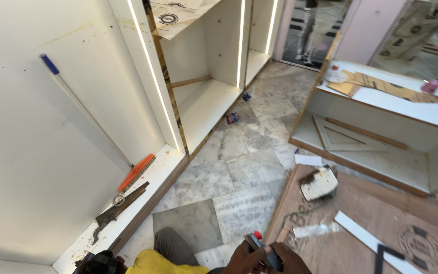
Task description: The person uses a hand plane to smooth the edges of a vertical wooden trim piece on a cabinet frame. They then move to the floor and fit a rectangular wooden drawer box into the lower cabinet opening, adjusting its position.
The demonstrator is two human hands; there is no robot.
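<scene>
My left hand (pixel 243 259) and my right hand (pixel 289 260) meet at the bottom edge of the view. Together they grip a small dark hand tool (pixel 263 249) with a grey body and a red tip pointing up and away from me. The hands hover over the near left corner of a brown plywood sheet (pixel 381 213) lying on the marble floor (pixel 239 162). Only the fingers and knuckles show; the wrists are cut off by the frame.
A person in a yellow top (pixel 163 264) crouches at the bottom left. A white open cabinet (pixel 198 106) holds an orange broom (pixel 137 171) and a hand saw (pixel 120 205). A low white cabinet (pixel 381 147), white strip (pixel 363 236) and black square (pixel 386 253) lie right. Someone stands far back (pixel 309 30).
</scene>
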